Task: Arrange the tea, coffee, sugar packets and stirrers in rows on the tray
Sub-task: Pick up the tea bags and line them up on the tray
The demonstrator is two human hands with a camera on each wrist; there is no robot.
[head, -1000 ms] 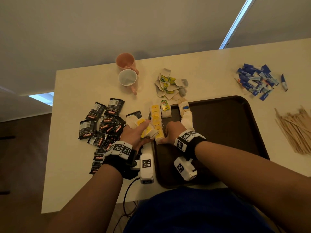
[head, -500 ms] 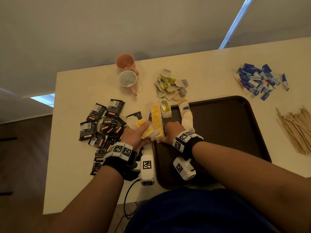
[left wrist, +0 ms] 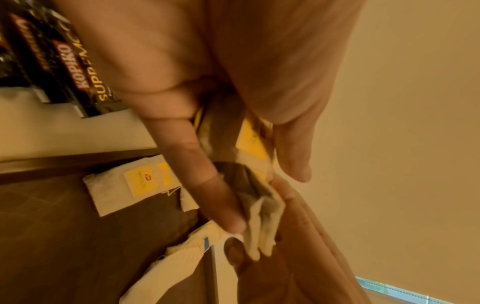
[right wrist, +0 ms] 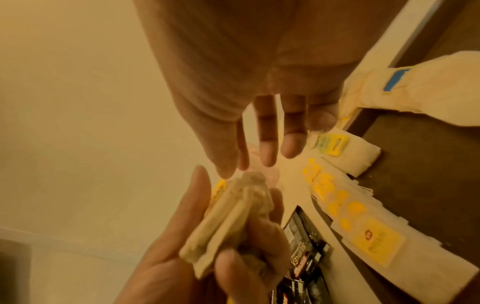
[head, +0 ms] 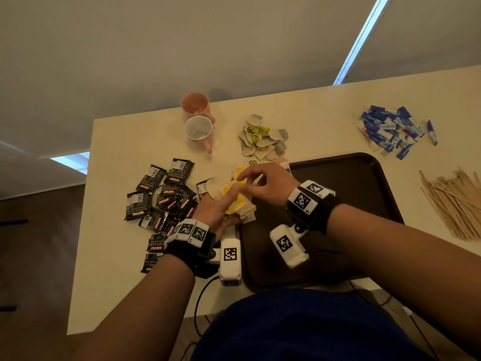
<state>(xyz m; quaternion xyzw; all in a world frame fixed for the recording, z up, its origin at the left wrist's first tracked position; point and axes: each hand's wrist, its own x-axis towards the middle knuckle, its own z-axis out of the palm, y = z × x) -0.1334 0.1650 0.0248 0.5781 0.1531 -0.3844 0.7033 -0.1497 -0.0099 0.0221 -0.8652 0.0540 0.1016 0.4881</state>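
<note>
My left hand (head: 223, 207) grips a stack of yellow-tagged tea bags (head: 238, 201) over the left rim of the dark brown tray (head: 364, 178); the stack (right wrist: 226, 218) stands on edge between thumb and fingers. My right hand (head: 251, 179) hovers just above it with relaxed fingers (right wrist: 265, 148) reaching to the stack's top and holding nothing. A row of tea bags (right wrist: 348, 214) lies along the tray's left edge, mostly hidden by my hands in the head view. One laid tea bag (left wrist: 137, 185) shows on the tray.
Black coffee sachets (head: 166, 199) lie scattered left of the tray. Loose tea bags (head: 260, 139) sit behind it, blue sugar packets (head: 390, 131) at the far right, wooden stirrers (head: 453, 201) right of the tray. Two mugs (head: 197, 118) stand at the back edge.
My right hand has lifted off the tea bag row on the tray and come to the top of the stack. My left hand has raised the stack slightly.
</note>
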